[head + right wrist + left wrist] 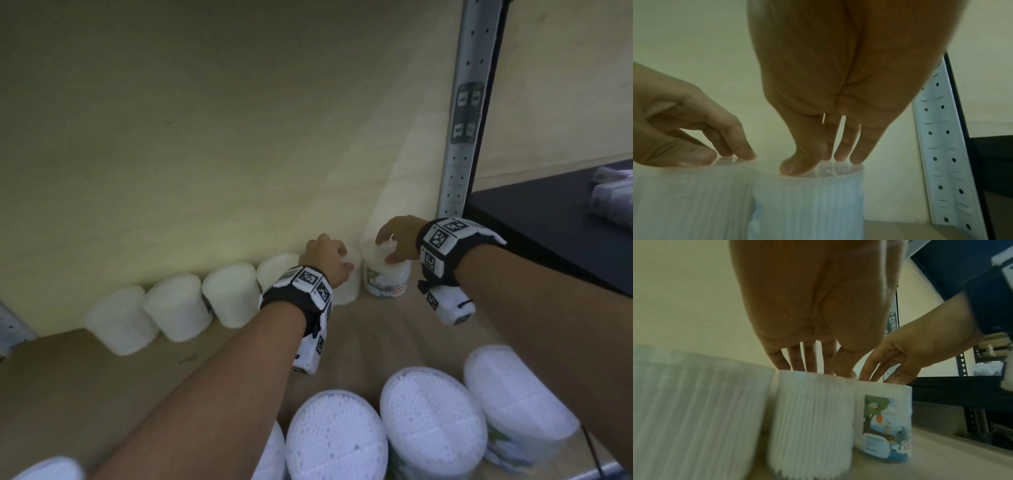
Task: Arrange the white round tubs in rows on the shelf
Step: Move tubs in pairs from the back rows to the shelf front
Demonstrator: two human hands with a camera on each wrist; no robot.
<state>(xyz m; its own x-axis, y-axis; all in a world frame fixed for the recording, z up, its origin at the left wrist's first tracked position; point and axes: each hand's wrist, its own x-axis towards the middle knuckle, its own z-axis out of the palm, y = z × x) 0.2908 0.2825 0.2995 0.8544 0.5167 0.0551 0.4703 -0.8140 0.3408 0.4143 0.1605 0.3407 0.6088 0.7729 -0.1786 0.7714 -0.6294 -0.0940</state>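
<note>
A row of white round tubs stands along the back wall of the wooden shelf. My left hand rests its fingertips on the lid of a plain tub near the row's right end, also seen as the ribbed tub under the left hand. My right hand presses thumb and fingertips on the lid of the last tub, which carries a picture label. The right hand touches only the lid top of that tub. The two tubs stand side by side.
More tubs with dotted tops stand at the shelf's front edge, under my forearms. A perforated metal upright rises just right of the last tub. Beyond it lies a dark shelf with wrapped packs.
</note>
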